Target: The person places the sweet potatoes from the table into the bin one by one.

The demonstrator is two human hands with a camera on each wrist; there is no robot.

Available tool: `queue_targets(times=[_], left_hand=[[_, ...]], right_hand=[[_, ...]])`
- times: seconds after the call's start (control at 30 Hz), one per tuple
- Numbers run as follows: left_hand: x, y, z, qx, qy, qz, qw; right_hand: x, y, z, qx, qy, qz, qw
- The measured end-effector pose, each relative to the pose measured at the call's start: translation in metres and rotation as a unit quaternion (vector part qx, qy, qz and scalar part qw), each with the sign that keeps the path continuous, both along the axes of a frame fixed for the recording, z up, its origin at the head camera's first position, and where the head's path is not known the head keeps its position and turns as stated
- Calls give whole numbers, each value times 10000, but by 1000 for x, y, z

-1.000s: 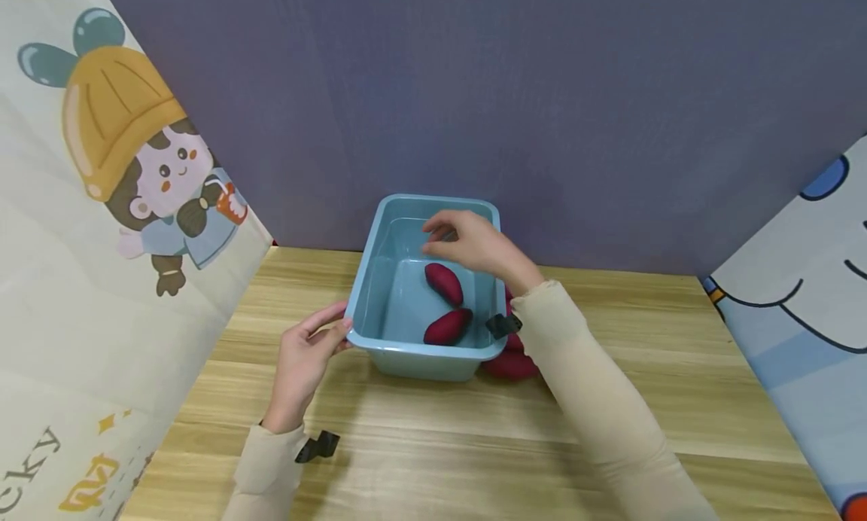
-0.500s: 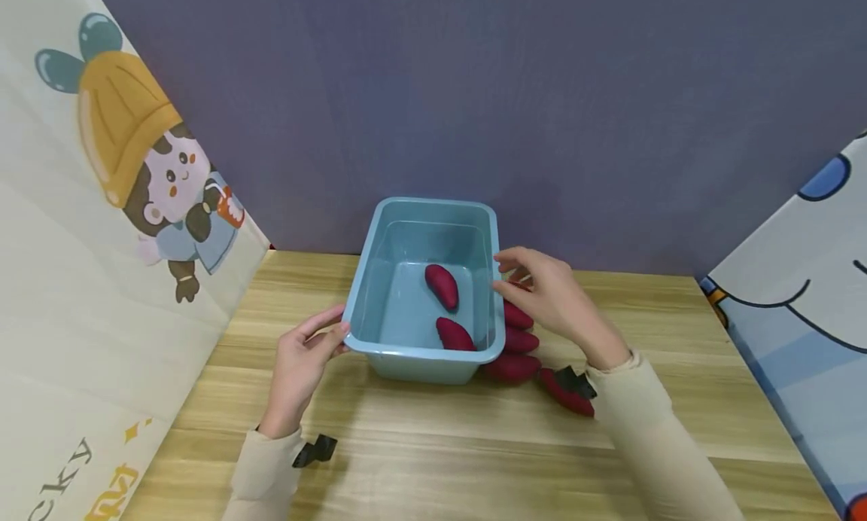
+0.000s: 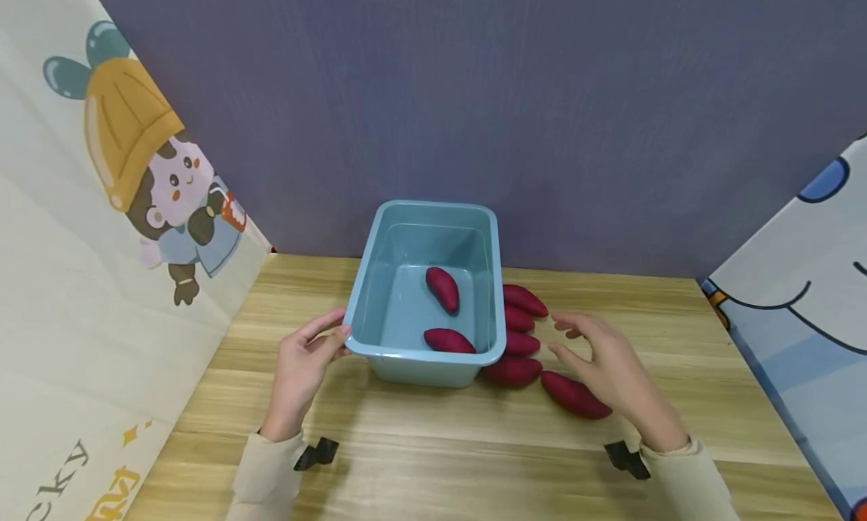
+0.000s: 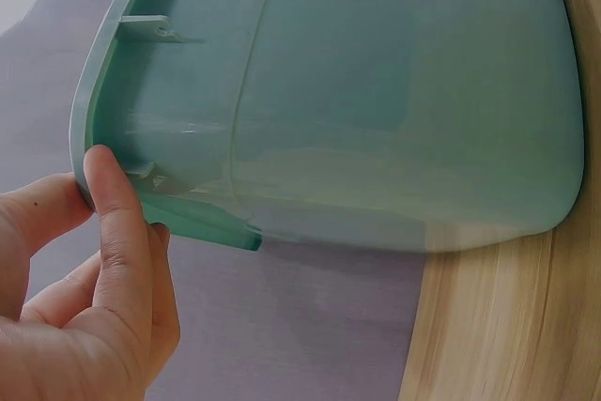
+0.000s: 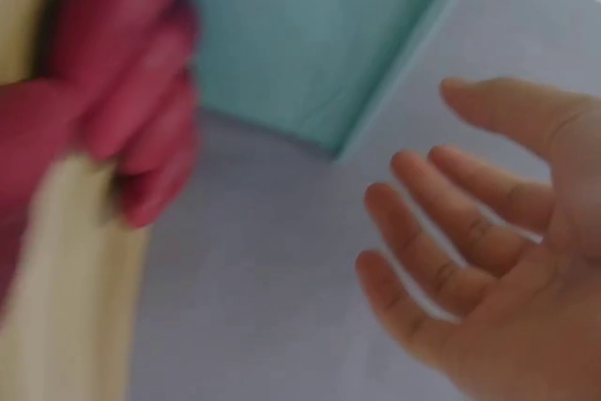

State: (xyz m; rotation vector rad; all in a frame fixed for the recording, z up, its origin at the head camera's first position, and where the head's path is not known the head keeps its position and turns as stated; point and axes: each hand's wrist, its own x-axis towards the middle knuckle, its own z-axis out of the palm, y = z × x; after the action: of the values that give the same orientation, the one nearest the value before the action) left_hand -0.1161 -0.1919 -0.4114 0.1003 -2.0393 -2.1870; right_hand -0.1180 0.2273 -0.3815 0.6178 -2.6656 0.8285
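Note:
A light blue plastic bin [image 3: 396, 350] stands on the wooden table against the back wall. Inside it lie two dark red sweet potatoes, one mid-floor [image 3: 442, 289] and one by the near wall [image 3: 450, 341]. My left hand [image 3: 303, 363] pinches the bin's near left rim; in the left wrist view its thumb and forefinger [image 4: 117, 204] are on either side of that rim. Right of the bin, several sweet potatoes [image 3: 512, 371] lie in a row, with another sweet potato [image 3: 572, 395] nearer me. My right hand [image 3: 606, 367] hovers beside them, fingers apart and holding nothing.
The wooden table [image 3: 420, 453] stretches in front of the bin and to both sides. A purple-grey wall [image 3: 576, 129] rises right behind it. Printed cloth panels with cartoon figures border the left [image 3: 74, 280] and right [image 3: 806, 303].
My right hand has left the bin, moving right and toward me to the outer sweet potatoes. The near sweet potato in the bin shifted and turned. My left hand stays at the rim.

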Motion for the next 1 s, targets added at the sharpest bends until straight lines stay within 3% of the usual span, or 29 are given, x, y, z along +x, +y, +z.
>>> queue_targets(times=[0.13,0.43,0.6,0.83,1.0], left_hand=[[-2,4,0,-13,4,46,10000],[-8,13,-1,-17,59,147,9999],[-10,15,-2,-32,74,169,9998],[-10,15,-2,-39,21,193,9998],[-10,16,-2,-31,25,219,9998]], right_hand=[[5,24,-24,8,-23,6,10000],[6,66,-68,-148,-1206,-249,9923],[7,79,-87,-202,-1501,-220,9882],[8,89,-104,-445,-1355,-13,9898],[6,93,-108,-642,-1656,6,9841]])
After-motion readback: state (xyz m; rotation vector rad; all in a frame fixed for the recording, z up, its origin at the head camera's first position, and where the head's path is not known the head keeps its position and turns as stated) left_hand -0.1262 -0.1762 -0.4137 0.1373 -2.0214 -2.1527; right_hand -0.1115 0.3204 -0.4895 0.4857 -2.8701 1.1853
